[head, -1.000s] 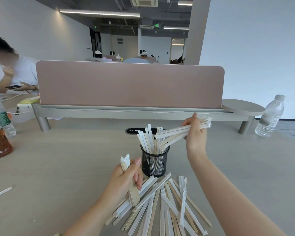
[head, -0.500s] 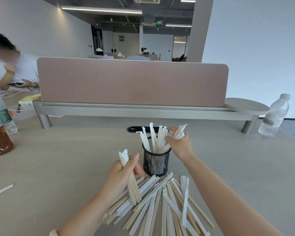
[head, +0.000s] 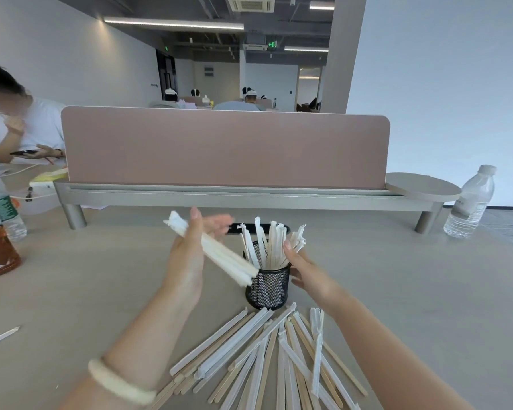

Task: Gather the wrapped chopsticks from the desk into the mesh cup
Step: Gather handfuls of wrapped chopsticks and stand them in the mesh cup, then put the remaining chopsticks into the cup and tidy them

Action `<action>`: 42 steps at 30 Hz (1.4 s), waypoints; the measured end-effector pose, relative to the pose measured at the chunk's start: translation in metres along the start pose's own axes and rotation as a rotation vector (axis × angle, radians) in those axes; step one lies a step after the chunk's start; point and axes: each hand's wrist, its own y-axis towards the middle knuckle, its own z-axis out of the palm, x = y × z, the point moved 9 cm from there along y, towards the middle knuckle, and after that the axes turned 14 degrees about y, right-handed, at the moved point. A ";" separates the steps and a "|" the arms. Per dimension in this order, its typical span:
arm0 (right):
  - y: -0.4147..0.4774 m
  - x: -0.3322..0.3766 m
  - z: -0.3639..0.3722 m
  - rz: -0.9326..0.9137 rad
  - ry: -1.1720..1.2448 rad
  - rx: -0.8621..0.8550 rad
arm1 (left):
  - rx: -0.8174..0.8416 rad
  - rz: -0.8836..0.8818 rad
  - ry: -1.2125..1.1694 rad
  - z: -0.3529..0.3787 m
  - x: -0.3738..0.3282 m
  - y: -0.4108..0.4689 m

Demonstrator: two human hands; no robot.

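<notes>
A left hand (head: 190, 261) tips a bundle of wrapped chopsticks (head: 216, 252) toward a black mesh cup (head: 269, 287) on a pale desk (head: 86, 291).

The bundle, white paper sleeves with crimped, frayed tops, slants from the 10 o'clock side of the cup down to its rim, its lower end touching the rim's left edge; the left hand is closed around the bundle's middle, thumb up and fingers blurred. The right hand (head: 305, 270) sits at the cup's 3 o'clock, fingers loosely spread and touching the sleeves standing upright in the cup, clamped on nothing that can be seen. At the cup's 6 o'clock a fan of chopsticks (head: 279, 359) lies loose on the desk, some in white sleeves, some showing bare tan wood. A single stray stick (head: 0, 337) lies far off at 8 o'clock.
</notes>
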 end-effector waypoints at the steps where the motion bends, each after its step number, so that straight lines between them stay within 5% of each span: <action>1: -0.003 -0.003 0.001 -0.006 -0.003 0.030 | 0.000 -0.013 -0.015 0.008 -0.002 0.009; 5: -0.010 -0.007 0.006 -0.055 -0.071 0.114 | 0.024 -0.137 0.006 0.039 0.014 0.033; 13: 0.006 -0.020 -0.005 -0.137 -0.143 0.007 | 0.101 -0.214 0.240 0.060 0.043 0.038; 21: 0.010 -0.017 -0.009 -0.199 -0.220 -0.052 | 0.244 -0.078 0.403 0.077 0.035 0.042; 35: 0.004 -0.016 -0.008 -0.162 -0.225 -0.054 | 0.052 0.022 0.336 0.057 0.017 0.029; 42: -0.003 -0.012 -0.004 -0.165 -0.246 -0.055 | 0.225 0.052 0.568 0.064 0.035 0.028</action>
